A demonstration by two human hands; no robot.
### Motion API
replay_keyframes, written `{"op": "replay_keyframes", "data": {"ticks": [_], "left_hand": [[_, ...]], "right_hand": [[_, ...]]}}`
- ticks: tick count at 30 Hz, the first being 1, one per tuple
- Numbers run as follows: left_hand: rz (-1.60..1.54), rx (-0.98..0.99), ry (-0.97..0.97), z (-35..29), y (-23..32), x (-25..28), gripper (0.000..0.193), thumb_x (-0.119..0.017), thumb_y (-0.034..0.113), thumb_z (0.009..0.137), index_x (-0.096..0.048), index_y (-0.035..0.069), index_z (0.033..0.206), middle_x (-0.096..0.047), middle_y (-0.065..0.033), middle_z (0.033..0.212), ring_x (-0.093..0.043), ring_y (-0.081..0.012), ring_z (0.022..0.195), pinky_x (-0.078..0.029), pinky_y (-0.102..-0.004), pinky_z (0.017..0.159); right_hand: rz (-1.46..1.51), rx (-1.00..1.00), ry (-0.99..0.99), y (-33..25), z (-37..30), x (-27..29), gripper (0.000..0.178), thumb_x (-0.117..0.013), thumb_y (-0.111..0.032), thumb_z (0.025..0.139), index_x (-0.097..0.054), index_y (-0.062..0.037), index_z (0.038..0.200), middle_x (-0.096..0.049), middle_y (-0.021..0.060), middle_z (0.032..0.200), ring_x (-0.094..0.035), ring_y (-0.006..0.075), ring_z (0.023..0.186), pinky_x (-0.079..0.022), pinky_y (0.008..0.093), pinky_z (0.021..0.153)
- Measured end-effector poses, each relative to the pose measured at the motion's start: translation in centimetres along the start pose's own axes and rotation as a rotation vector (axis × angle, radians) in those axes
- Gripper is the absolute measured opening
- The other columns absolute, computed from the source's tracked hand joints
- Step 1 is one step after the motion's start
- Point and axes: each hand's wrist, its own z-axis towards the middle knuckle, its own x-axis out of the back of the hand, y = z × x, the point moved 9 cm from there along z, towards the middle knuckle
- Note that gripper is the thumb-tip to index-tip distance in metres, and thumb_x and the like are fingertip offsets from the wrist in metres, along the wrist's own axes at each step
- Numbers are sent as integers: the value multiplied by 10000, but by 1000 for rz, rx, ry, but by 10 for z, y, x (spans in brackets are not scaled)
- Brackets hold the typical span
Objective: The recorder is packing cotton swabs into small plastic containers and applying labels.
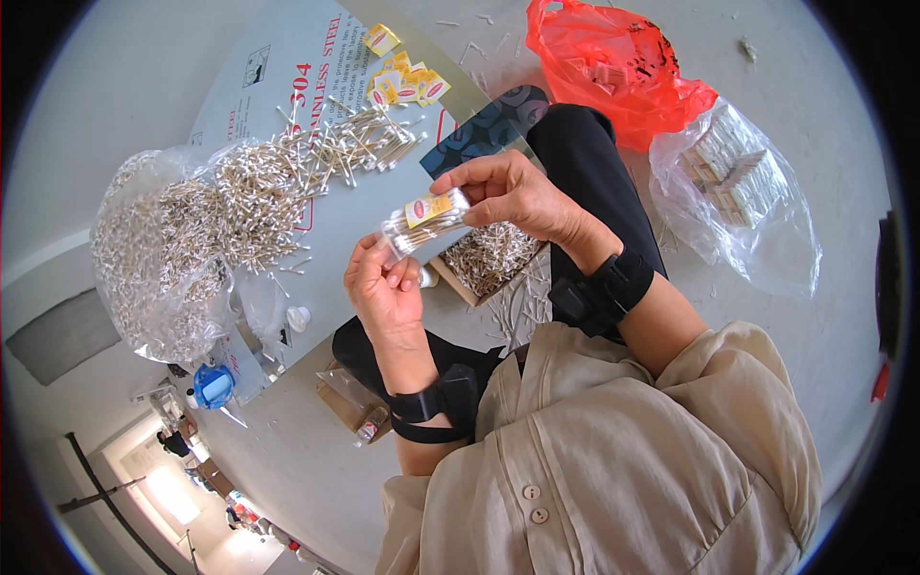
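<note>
Between my two hands is a small clear plastic packet of cotton swabs [433, 222] with a yellow and white label card inside. My right hand [522, 196] pinches its right end between thumb and fingers. My left hand [385, 292] holds the lower left end, its fingers curled against the plastic. The packet is tilted, its right end higher in the picture. Below it, a cardboard box [460, 283] full of loose swabs is partly hidden by my hands. On the table [331, 273] to the left lies a big heap of loose swabs [259, 196].
A clear bag [153, 259] spills swabs at the left. Several yellow label cards [407, 81] lie at the table's far edge. To the right are a red plastic bag [613, 72] and a clear bag [738, 192] of packed swabs. A blue container [213, 385] stands at lower left.
</note>
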Motion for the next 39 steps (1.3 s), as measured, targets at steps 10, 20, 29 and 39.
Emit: {"op": "replay_keyframes", "data": {"ticks": [10, 20, 29, 39], "left_hand": [[-91, 57, 0, 3, 0, 10, 41, -553, 15, 815, -542, -23, 822, -414, 16, 580, -313, -45, 428, -273, -202, 394], [-130, 69, -16, 6, 2, 22, 46, -566, 30, 803, -539, -6, 796, -370, 19, 589, -300, -56, 459, -255, -206, 404], [-112, 77, 109, 10, 3, 49, 113, -581, 66, 803, -490, 50, 737, -376, 25, 587, -302, -60, 433, -255, -217, 393], [-160, 81, 166, 17, -2, 71, 175, -584, 72, 815, -451, 80, 701, -380, 29, 585, -309, -61, 431, -257, -218, 397]], "right_hand": [[59, 14, -22, -2, 0, -1, 402, -578, 90, 689, -614, 45, 1086, -645, 93, 1020, -617, 127, 922, -474, 240, 838], [76, 20, 15, -3, 1, 6, 461, -520, 120, 639, -595, 67, 1091, -635, 144, 1066, -622, 180, 988, -468, 273, 889], [85, 34, 71, -5, 2, 12, 415, -529, 102, 621, -611, 62, 1026, -645, 101, 991, -626, 138, 913, -472, 236, 825], [85, 42, 70, 2, 8, 16, 415, -526, 113, 603, -606, 55, 1006, -645, 102, 1003, -629, 159, 935, -475, 249, 843]]}}
